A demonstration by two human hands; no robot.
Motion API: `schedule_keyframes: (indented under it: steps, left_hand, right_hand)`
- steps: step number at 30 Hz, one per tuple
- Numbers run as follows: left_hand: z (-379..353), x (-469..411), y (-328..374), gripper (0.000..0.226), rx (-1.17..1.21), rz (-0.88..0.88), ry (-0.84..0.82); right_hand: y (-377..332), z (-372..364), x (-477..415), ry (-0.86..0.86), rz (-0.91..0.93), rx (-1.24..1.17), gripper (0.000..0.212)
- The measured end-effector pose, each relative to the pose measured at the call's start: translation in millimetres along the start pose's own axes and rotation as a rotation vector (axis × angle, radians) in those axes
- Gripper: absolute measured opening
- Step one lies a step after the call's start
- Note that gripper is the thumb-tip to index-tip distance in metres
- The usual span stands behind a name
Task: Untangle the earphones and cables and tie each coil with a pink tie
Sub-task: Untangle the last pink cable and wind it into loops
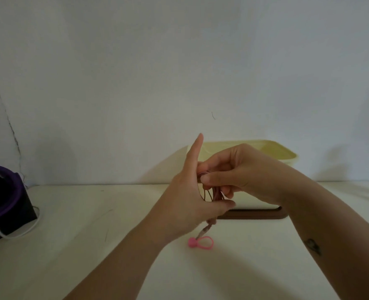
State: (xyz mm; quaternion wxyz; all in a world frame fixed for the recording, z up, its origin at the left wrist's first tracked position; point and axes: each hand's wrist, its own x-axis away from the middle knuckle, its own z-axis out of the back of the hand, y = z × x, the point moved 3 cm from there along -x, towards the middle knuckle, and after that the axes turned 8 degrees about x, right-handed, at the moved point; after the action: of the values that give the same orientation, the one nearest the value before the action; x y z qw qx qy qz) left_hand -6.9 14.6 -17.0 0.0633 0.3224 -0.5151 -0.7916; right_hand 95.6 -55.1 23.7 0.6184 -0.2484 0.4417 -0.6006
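My left hand [185, 198] and my right hand [235, 172] meet above the white table, both closed on a thin dark brownish cable [209, 194] wound into a small coil between them. My left index finger sticks straight up. The cable's plug end [205, 230] hangs below my left palm. A pink tie [200, 242], looped with a round knob at its left end, lies on the table just beneath the plug. Most of the coil is hidden by my fingers.
A pale yellow tray [285, 151] stands at the back against the wall, behind my right hand. A dark brown flat object [255, 215] lies in front of it. At the far left sits a black device with a purple ring [3, 191] and a white cord [25, 231].
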Motion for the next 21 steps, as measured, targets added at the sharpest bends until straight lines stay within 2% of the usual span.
schedule_keyframes:
  steps: [4,8,12,14,16,19,20,21]
  left_hand:
    - [0,1,-5,0.112,-0.021,-0.032,0.005]
    - [3,1,-6,0.110,-0.242,-0.034,0.028]
    - [6,-1,-14,0.106,-0.436,-0.078,0.068]
    - [7,-2,-18,0.101,-0.475,-0.061,0.064]
    - [11,-3,-20,0.084,-0.485,-0.024,0.053]
    - [13,-6,-24,0.036,-0.460,0.048,0.011]
    - [13,-7,-25,0.026,-0.480,0.085,0.009]
    - [14,-7,-26,0.025,-0.510,0.120,0.009]
  right_hand:
    - [8,1,-2,-0.029,-0.080,-0.141,0.013]
    - [15,-1,-5,-0.049,-0.128,-0.258,0.015]
    - [20,-2,-6,-0.090,-0.160,-0.334,0.034]
    - [23,0,-6,-0.101,-0.170,-0.356,0.036]
    - [27,2,-6,-0.114,-0.179,-0.377,0.030]
    - [34,3,-7,-0.129,-0.208,-0.426,0.025]
    - [35,2,-8,-0.138,-0.221,-0.441,0.024]
    - [37,2,-8,-0.149,-0.232,-0.454,0.022]
